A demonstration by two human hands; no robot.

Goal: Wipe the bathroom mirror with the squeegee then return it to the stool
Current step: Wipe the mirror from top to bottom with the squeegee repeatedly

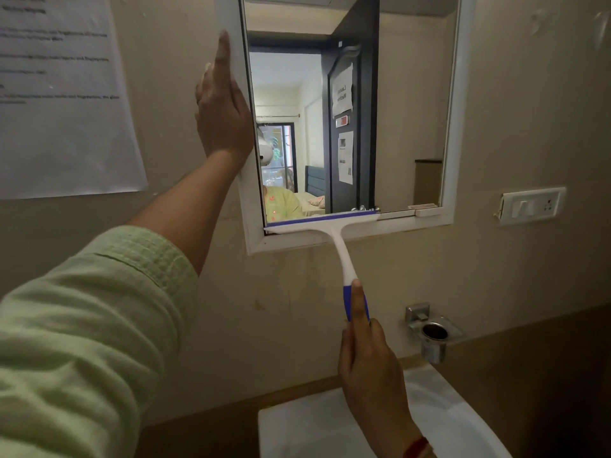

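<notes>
Gripping squeegee [340, 249] handle, right hand [370, 368] has blade at mirror [413, 94] bottom edge. Left hand [221, 107] flat on frame [229, 14]. Blade could overrun, leaving streaks.

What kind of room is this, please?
Most likely a bathroom: a white-framed mirror on the wall, a white washbasin below it, and a chrome holder mounted above the basin.

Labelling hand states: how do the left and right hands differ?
Left hand is raised, fingers straight, pressed flat on the left side of the mirror frame; right hand is lower, curled round the blue grip of the squeegee. Left hand holds nothing; right hand holds the tool, blade at the mirror's bottom edge. Both are bare.
</notes>
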